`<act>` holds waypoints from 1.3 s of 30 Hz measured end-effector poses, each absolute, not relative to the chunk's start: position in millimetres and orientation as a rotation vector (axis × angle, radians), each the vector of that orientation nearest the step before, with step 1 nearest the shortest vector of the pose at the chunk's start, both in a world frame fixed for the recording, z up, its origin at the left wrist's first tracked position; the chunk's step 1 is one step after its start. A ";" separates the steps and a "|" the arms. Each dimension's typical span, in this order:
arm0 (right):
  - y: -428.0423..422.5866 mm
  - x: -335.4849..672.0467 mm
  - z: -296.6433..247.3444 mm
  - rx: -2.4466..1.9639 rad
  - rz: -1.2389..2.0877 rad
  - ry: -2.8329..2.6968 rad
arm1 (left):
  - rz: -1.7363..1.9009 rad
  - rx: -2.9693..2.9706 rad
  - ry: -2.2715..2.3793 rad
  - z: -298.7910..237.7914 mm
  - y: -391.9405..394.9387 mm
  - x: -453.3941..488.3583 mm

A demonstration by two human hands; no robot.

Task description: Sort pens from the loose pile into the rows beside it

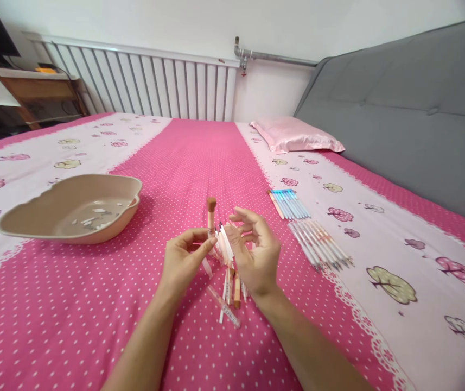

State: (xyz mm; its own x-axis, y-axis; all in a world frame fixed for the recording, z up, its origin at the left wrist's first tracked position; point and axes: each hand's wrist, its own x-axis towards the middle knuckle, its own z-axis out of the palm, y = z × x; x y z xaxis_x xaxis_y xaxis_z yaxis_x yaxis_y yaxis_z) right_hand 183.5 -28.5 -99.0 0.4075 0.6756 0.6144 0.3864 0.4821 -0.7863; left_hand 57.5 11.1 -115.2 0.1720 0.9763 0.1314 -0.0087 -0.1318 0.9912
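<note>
My left hand [187,255] pinches a brown-capped pen [211,213], held upright with its cap at the top. Close beside it, my right hand [256,247] has its fingers apart and loosely curled, and I see nothing held in it. Under and between both hands lies a loose pile of pen parts [224,247]: white sticks, pinkish clear barrels and brown-capped pieces. A clear pink barrel [224,308] lies at the near end of the pile. Part of the pile is hidden by my hands.
To the right lie a row of blue pens [291,204] and a row of pale clear pens [319,243]. A beige basin [73,231] with small white bits stands left. A pink pillow [297,134] rests farther back on the polka-dot bedspread [134,326], before a white radiator [154,81].
</note>
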 end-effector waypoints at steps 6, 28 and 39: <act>-22.7 181.9 -103.5 -1.233 0.520 -1.389 | 1.240 1.272 0.933 -114.7 11.2 54.9; -20.8 176.7 -113.7 -1.488 0.888 -1.351 | 1.406 1.154 0.959 -113.1 12.2 57.7; -20.6 179.5 -113.6 -1.465 0.784 -1.338 | 1.331 1.227 1.006 -115.0 12.7 56.2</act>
